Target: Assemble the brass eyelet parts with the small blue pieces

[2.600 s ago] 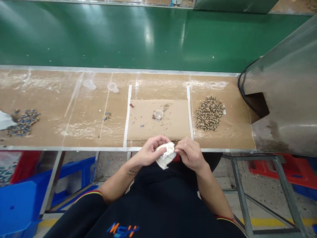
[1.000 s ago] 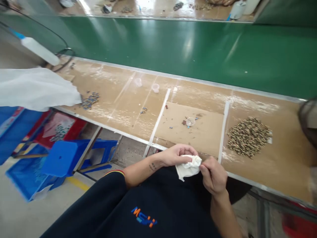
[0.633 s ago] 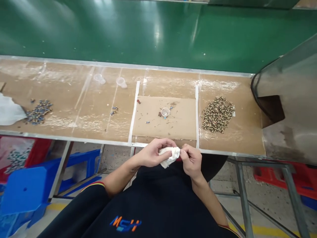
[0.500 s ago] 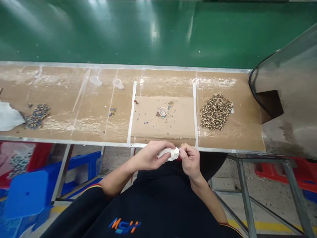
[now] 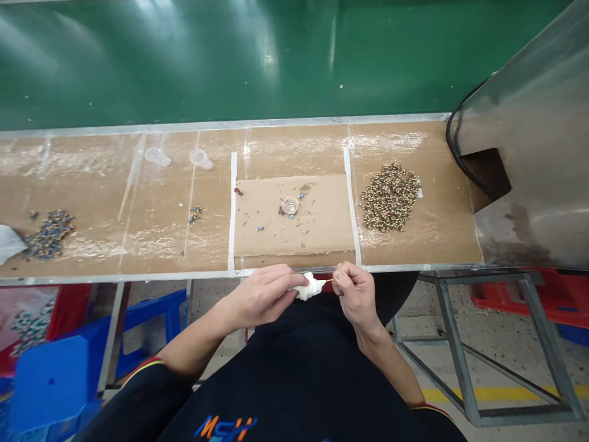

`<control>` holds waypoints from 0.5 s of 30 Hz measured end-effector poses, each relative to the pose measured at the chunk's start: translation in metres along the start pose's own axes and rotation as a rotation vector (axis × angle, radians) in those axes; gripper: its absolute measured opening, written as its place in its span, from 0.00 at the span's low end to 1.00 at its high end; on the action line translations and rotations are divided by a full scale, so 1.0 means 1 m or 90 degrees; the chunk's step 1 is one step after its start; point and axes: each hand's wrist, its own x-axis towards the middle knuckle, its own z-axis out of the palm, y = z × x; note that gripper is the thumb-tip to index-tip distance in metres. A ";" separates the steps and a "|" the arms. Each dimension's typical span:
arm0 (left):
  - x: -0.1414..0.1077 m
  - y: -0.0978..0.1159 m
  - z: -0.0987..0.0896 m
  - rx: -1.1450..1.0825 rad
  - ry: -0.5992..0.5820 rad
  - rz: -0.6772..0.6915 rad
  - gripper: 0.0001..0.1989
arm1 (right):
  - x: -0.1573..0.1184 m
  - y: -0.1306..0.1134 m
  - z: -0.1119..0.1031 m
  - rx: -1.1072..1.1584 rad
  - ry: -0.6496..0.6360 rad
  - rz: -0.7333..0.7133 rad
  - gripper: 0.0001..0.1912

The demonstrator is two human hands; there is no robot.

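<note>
The white cloth (image 5: 309, 287) sits between the two hands, at the right end of the left hand (image 5: 264, 296) and to the left of the right hand (image 5: 356, 296). The left hand is closed round it, back of the hand upward, with the bunched end sticking out past thumb and fingers. The right hand is curled, its thumb and forefinger pinching a thin orange strand (image 5: 328, 280) that runs from the cloth to the fingertips; whether it is wire, stick or thread cannot be told. Both hands are at the near edge of the bench, in front of the dark shirt (image 5: 294, 374).

The cloth is soft, matt and crumpled, gathered into a knotty lump — the strand beside it is straight and narrow. Beyond the hands lies a flat, dull cardboard sheet (image 5: 257, 202), flecked with dark crumbs, between a left tape strip (image 5: 233, 215) and a right tape strip (image 5: 352, 209), both white. On it stands a small round clear cup (image 5: 289, 205), with tiny reddish-brown and blue pieces close by. Farther right is a dense, rounded heap of small brass-coloured parts (image 5: 389, 197), knobbly and ring-ended. On the left are a looser pile of blue and brass-toned parts (image 5: 50, 234) and, toward the far side, two translucent plastic cups (image 5: 201, 159). The brown bench top (image 5: 156, 202) shines as if under clear film. A smooth, glossy green surface (image 5: 184, 67) spans the far side, and a scuffed metal housing (image 5: 547, 141) stands at the right.
</note>
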 end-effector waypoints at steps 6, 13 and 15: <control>-0.014 -0.006 0.000 -0.263 0.112 -0.335 0.06 | 0.003 -0.006 -0.010 0.057 0.090 -0.058 0.22; -0.029 -0.020 0.004 -0.511 0.242 -0.560 0.20 | 0.007 -0.023 -0.047 0.058 0.183 -0.126 0.20; -0.023 -0.016 0.015 -0.600 0.229 -0.576 0.22 | 0.004 -0.020 -0.045 0.004 0.147 -0.152 0.19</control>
